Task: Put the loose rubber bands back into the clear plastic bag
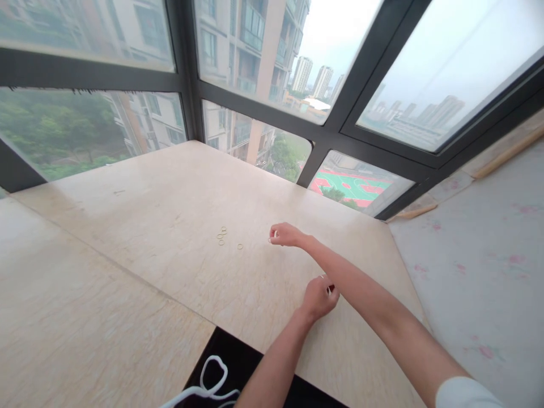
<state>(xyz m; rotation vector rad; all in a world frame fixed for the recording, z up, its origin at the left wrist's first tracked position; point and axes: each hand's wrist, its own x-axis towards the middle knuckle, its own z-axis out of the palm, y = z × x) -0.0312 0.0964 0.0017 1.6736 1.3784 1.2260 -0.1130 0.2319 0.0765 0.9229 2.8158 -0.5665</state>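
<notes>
While the right hand point(287, 234), well beyond the black panel point(238, 354), pinches a small ring point(269, 241) at its fingertips, the left hand point(319, 298) curls nearer that panel, its contents unclear. Several yellowish rings point(221, 243) lie on the stone countertop point(127, 323), beyond the panel.

soft daylight from the windows point(459, 73) brightens the ledge point(148, 238), shadows faint, the edges stretched
</notes>
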